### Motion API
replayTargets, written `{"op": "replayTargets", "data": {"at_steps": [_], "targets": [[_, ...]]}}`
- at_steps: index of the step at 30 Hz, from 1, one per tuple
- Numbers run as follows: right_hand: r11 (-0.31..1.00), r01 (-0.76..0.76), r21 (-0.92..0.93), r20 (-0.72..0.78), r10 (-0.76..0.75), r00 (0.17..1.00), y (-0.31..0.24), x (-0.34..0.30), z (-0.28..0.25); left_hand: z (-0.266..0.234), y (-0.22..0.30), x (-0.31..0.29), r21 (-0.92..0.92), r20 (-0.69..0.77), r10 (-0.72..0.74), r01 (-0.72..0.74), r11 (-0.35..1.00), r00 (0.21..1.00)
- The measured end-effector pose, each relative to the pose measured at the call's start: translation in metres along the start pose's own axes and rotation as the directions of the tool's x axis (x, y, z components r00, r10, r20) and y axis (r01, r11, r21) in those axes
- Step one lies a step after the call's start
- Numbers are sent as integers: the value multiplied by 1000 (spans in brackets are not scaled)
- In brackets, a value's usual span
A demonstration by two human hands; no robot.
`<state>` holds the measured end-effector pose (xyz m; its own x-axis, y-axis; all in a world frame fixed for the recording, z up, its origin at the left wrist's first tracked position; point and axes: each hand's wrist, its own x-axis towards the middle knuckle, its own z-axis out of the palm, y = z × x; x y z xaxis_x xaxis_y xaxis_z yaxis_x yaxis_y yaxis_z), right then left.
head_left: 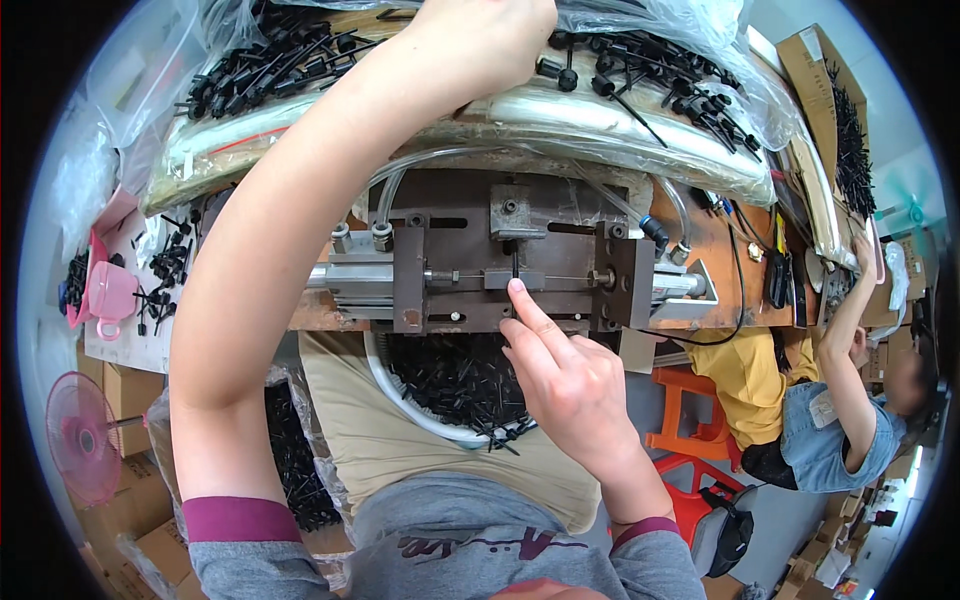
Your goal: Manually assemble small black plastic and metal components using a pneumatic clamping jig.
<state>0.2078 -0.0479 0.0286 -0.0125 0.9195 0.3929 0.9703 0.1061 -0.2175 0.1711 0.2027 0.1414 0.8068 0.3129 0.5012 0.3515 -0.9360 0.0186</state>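
My right hand [575,395] has its index finger stretched out. The fingertip touches a thin black plastic part [515,262] standing in the middle of a dark metal clamping fixture [460,215]. Its other fingers are bent, with nothing visible in them. Across the fixture, my left arm reaches to the far side. My left hand [490,45] is over the black stemmed plastic parts [290,75] piled on the plastic-covered ledge [600,125]. Its fingers are hidden at the upper edge, so what they hold cannot be seen.
Air cylinders [362,283] with clear hoses flank the fixture. A white-rimmed tub [385,400] of black parts sits at my lap. A pink cup [112,295] and pink fan [82,437] are at left. At right, a co-worker [835,430] reaches beside a cardboard box [808,70].
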Motion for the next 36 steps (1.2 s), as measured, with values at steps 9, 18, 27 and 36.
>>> {"op": "replayTargets", "data": {"at_steps": [9, 18, 27, 36], "targets": [[983, -72, 171, -435, 141, 889, 35, 32, -37, -40, 37, -67, -218, -334, 92, -172, 961, 938], [958, -143, -249, -537, -14, 844, 78, 89, -43, 8, 113, -197, -446, -38, -58, 35, 894, 998], [998, -64, 28, -667, 66, 742, 76, 86, -49, 40, 122, -197, -265, -101, -105, 75, 961, 989], [584, -25, 811, -374, 550, 747, 43, 44, -69, 40, 118, -193, -225, -72, -113, 94, 970, 991]]}}
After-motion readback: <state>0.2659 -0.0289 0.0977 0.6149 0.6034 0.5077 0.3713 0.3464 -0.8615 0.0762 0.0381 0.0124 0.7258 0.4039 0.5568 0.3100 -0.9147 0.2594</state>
